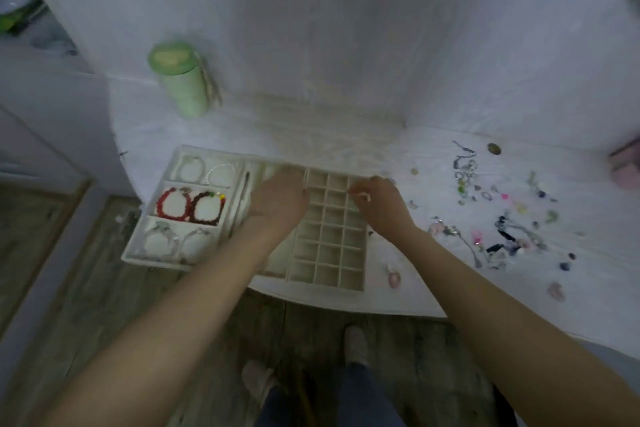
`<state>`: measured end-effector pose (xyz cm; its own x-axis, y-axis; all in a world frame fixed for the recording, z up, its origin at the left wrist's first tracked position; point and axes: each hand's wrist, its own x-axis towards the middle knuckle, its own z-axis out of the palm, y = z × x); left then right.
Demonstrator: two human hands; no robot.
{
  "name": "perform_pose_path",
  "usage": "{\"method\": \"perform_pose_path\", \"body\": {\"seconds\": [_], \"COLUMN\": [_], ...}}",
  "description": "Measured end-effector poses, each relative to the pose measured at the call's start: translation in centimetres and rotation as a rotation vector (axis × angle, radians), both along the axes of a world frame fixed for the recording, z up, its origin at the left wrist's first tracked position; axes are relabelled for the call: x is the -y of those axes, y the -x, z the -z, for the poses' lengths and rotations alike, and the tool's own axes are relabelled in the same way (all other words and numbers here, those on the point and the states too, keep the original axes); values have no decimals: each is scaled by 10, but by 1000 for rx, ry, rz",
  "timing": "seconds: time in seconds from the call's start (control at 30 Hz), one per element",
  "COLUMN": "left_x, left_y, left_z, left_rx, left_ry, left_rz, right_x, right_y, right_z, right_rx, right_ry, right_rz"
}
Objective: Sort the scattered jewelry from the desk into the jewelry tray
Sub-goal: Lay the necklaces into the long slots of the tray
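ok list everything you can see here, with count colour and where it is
jewelry tray: one, cream, left part of desk
red bracelets: two, tray's middle left compartment
pale bracelets: four, two each in far and near left compartments
grid compartments: many, cream, appear empty, tray's right side
scattered jewelry: many small pieces, mixed colours, desk right of tray
green bottle: one, far left of desk
desk: one, white
left hand: over tray centre, fingers hidden
right hand: over grid's far right, fingers curled, blurred

Both bare forearms are stretched forward, wrists close together. The left hand (282, 199) is turned palm down, its fingers blurred. The right hand (379, 199) is curled, fingertips pinched together.
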<state>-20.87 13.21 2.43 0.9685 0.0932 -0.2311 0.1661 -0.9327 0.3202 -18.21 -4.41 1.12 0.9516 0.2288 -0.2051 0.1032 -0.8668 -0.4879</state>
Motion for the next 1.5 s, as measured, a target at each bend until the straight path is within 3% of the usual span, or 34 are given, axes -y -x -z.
{"method": "perform_pose_path", "body": {"seconds": [0.2,0.33,0.67,1.0,1.2,1.27,1.37,1.5], "left_x": [109,184,307,343,351,346,336,329], "left_y": [-63,-108,-204,-228,-232,-231,-227,-222], "left_z": [-8,-7,43,78,80,77,63,37], "left_rx": [-7,-24,-103,-67,-118,-126,-103,-87], "left_ry": [193,320,295,155,48,152,520,779], "left_rz": [29,106,117,24,85,71,-12,122], "right_x": [111,185,286,293,295,298,303,308], "right_y": [-34,-70,-174,-207,-211,-210,-208,-199], "right_z": [-6,-2,53,80,87,85,82,69], "right_rx": [50,61,-83,29,-1,-37,-102,-119], "right_ry": [-44,-20,21,93,123,44,-119,-336], "right_rz": [298,377,173,8,-32,10,99,71]}}
